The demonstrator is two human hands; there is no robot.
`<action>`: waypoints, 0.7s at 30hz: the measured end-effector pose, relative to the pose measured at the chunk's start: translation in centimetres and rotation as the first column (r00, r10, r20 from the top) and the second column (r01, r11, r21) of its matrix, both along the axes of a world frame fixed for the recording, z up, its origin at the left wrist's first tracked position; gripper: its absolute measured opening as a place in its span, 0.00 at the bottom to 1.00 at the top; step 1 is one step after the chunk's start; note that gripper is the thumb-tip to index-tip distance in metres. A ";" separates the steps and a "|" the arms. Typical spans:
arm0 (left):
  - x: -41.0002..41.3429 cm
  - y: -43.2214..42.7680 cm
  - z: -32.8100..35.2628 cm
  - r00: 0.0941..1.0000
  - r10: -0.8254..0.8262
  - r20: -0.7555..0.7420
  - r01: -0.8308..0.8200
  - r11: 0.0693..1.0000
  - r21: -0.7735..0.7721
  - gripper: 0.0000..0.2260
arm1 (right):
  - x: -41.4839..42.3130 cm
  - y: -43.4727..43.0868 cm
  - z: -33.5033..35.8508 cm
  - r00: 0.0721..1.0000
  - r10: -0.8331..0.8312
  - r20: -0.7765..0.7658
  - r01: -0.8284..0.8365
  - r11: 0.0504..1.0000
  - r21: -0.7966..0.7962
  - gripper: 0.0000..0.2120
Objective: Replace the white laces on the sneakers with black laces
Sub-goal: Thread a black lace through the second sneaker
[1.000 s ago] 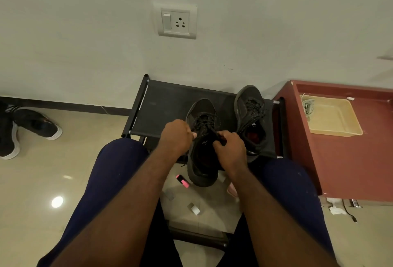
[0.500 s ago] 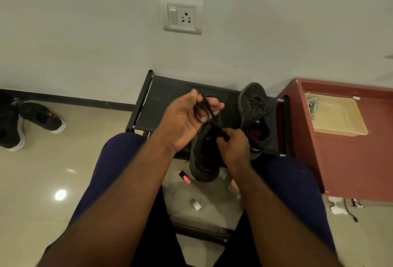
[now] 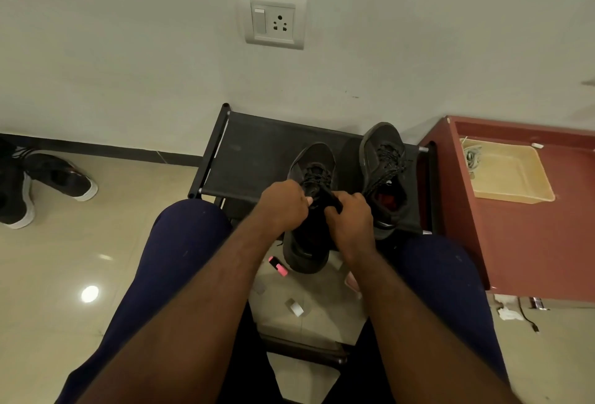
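A dark sneaker (image 3: 310, 210) with black laces lies toe-away on the front edge of a black fabric rack (image 3: 254, 158). My left hand (image 3: 283, 207) grips the black lace at the shoe's left side. My right hand (image 3: 349, 218) pinches the tongue and lace at its right side. The two hands nearly touch over the shoe's opening. A second dark sneaker (image 3: 384, 175), laced in black, rests to the right on the rack. White laces (image 3: 470, 155) lie bunched in a beige tray (image 3: 512, 178).
A red-brown cabinet (image 3: 531, 236) holding the tray stands right of the rack. Another pair of black shoes with white soles (image 3: 48, 184) sits on the floor at far left. A pink marker (image 3: 278, 266) and paper scraps lie below the rack. My knees flank the shoe.
My left hand, raised with a loop of black lace half a second ago, has come back down to the shoe's left side. My right hand stayed on the tongue.
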State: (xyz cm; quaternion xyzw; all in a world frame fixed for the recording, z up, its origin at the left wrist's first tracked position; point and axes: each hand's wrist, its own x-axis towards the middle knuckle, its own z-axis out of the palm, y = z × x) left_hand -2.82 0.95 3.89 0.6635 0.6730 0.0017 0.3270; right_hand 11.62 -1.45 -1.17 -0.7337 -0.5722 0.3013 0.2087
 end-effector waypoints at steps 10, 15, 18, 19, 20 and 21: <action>-0.9 -1.2 2.4 0.726 0.250 0.641 -0.085 0.957 -0.277 0.11 | -0.2 0.7 0.0 0.998 -0.035 0.046 0.035 0.999 -0.009 0.12; -1.0 -1.3 2.4 0.669 0.248 0.701 -0.034 0.952 -0.304 0.15 | -0.1 0.8 0.3 0.997 -0.053 0.052 0.052 0.998 0.019 0.11; -1.2 -1.3 2.6 0.647 0.260 0.716 0.013 0.936 -0.352 0.14 | -0.2 0.8 0.5 0.997 -0.044 0.062 0.044 0.999 -0.002 0.12; -1.2 -1.3 2.6 0.652 0.262 0.712 0.031 0.929 -0.370 0.12 | -0.1 0.8 0.5 0.997 -0.047 0.061 0.048 0.999 -0.017 0.11; -1.1 -1.3 2.7 0.670 0.256 0.696 0.038 0.926 -0.377 0.11 | 0.1 0.7 0.4 0.997 -0.058 0.053 0.060 0.998 -0.034 0.11; -1.0 -1.4 2.8 0.705 0.239 0.667 0.029 0.931 -0.365 0.10 | 0.4 0.7 0.3 0.997 -0.073 0.038 0.075 0.996 -0.053 0.10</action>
